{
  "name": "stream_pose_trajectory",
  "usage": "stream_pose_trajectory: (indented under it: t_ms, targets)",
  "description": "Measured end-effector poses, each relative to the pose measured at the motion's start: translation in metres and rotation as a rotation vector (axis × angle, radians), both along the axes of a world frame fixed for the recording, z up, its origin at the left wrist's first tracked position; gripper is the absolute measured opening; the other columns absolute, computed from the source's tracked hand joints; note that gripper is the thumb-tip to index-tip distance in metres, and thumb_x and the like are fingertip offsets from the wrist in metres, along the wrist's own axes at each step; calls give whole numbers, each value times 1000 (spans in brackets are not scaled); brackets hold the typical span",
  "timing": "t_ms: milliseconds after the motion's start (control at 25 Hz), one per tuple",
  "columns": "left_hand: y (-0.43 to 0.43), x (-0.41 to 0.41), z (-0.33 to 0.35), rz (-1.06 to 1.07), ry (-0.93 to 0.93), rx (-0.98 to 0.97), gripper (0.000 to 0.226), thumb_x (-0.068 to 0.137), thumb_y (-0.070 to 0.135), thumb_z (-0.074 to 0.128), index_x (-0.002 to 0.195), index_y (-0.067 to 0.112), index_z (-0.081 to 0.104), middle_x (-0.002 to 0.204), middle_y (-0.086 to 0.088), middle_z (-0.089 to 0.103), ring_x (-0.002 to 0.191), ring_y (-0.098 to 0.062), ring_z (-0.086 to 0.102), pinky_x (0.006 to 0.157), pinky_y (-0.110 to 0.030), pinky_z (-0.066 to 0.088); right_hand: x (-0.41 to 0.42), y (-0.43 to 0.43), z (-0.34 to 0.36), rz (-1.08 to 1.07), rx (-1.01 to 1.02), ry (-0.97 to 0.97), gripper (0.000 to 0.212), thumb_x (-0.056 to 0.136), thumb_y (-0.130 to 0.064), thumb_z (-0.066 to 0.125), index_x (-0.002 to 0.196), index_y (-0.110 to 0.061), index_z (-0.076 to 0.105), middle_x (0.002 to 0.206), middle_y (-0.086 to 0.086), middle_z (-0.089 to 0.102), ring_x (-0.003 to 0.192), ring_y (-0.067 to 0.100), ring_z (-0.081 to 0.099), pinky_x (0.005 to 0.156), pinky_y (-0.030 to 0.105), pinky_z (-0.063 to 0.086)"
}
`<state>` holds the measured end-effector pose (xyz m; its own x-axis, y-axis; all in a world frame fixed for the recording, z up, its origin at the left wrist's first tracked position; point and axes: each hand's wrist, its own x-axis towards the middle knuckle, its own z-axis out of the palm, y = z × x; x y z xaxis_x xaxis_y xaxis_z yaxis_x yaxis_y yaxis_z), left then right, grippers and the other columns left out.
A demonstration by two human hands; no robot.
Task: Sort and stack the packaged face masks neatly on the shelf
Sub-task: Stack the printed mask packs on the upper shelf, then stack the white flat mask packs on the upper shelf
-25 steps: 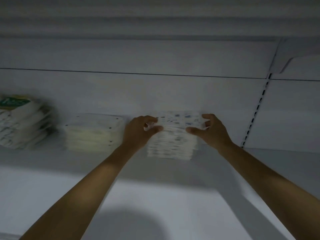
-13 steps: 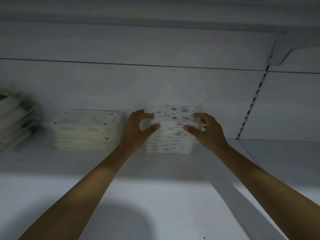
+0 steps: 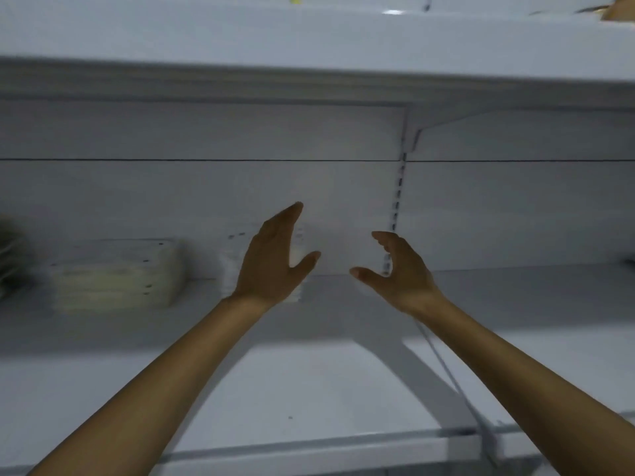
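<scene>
Face-mask stack (image 3: 229,269) sits behind the left grip (image 3: 271,266), right grip (image 3: 400,269) alongside, both wide and empty; placing looks done, fetch more next.

The left hand (image 3: 271,262) is flat before a blurred white stack (image 3: 229,266); the right hand (image 3: 403,273) is loosely curled, empty. A cream stack (image 3: 117,274) lies further left.
</scene>
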<state>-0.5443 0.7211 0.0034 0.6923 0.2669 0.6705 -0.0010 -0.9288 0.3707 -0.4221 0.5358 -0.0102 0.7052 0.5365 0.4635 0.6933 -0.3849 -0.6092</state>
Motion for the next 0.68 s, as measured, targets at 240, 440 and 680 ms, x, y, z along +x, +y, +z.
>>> stream_pose_trajectory:
  t_ms: [240, 440, 680]
  targets:
    - [-176, 47, -18, -247, 142, 193, 79, 89, 42, 62, 151, 17, 20, 159, 3, 16, 145, -14, 18, 118, -34, 22, -2, -197, -16, -170, -13, -114, 70, 84, -52, 62, 142, -21, 39, 144, -3, 45, 131, 15, 42, 106, 33, 36]
    - [-336, 83, -44, -404, 180, 172, 78, 92, 47, 53, 153, 24, 10, 160, 11, 7, 145, -9, 10, 114, -26, 10, 6, -366, -39, -338, -26, -71, 70, 85, -55, 59, 142, -23, 38, 145, -5, 43, 133, 15, 39, 107, 41, 37]
    - [-475, 141, -55, -577, 239, 194, 78, 92, 48, 54, 153, 22, 12, 159, 7, 14, 144, -11, 15, 113, -24, 13, 25, -506, -56, -489, -18, -23, 66, 82, -53, 62, 138, -23, 44, 137, -4, 49, 127, 14, 44, 102, 32, 40]
